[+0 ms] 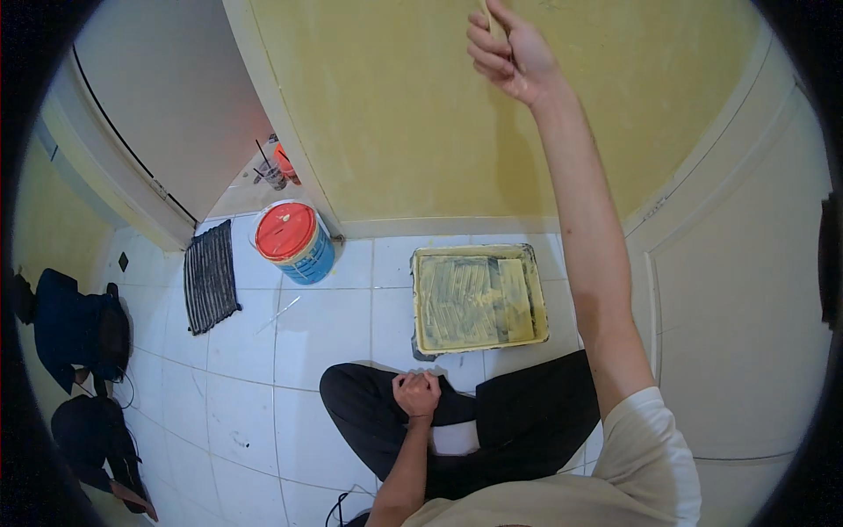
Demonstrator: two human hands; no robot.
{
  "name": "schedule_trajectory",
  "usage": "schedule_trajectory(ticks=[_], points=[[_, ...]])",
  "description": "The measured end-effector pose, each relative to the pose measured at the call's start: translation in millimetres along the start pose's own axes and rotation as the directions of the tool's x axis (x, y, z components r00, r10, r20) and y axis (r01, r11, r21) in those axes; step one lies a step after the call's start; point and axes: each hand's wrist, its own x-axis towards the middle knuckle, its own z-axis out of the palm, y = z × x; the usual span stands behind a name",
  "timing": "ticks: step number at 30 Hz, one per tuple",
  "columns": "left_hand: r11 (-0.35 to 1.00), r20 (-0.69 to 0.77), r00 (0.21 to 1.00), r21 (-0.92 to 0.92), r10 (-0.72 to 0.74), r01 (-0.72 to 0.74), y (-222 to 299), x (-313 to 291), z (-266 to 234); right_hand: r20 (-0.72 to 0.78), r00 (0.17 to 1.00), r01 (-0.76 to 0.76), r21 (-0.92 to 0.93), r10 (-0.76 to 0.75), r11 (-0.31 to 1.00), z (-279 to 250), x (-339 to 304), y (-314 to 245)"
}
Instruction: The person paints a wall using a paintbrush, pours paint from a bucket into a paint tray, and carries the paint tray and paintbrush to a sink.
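Note:
My right hand [514, 54] is raised at the top of the picture, in front of the yellow wall [395, 114]. Its fingers are closed around a slim pale yellow handle [494, 25]; the tool's far end lies beyond the picture's edge. My left hand [416, 395] rests in my lap, its fingers curled into a fist with nothing seen in them. On the floor between my crossed legs and the wall lies a paint tray [541, 329], smeared with yellow paint over its ribbed bottom.
A blue paint bucket [307, 261] with a red lid stands by the door frame, beside a dark striped mat [211, 277]. Cups [272, 176] stand beyond the doorway. Dark bags or cloth [79, 325] lie at far left. A white door [738, 290] is at right.

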Motion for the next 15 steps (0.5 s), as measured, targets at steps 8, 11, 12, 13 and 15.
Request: schedule_trajectory(ticks=[8,11,12,13,15], points=[[0.999,0.034,0.999,0.029,-0.024,0.023,5,-1,-3,-0.579,0.717,-0.571,-0.167,0.389,0.803,-62,-55,215],[0.997,0.014,1.000,0.076,-0.003,0.002,8,-3,4,-0.427,0.615,-0.611,0.273,0.663,0.743,-101,-111,300],[0.997,0.008,1.000,0.072,-0.002,0.001,9,-4,5,-0.387,0.524,-0.616,0.444,0.759,0.651,-107,-118,308],[0.997,0.006,1.000,0.080,0.010,-0.011,10,-4,4,-0.383,0.535,-0.607,0.446,0.753,0.657,-108,-119,305],[0.999,0.002,0.999,0.005,-0.033,0.033,11,-3,4,-0.377,0.498,-0.529,0.581,0.781,0.618,-108,-111,296]])
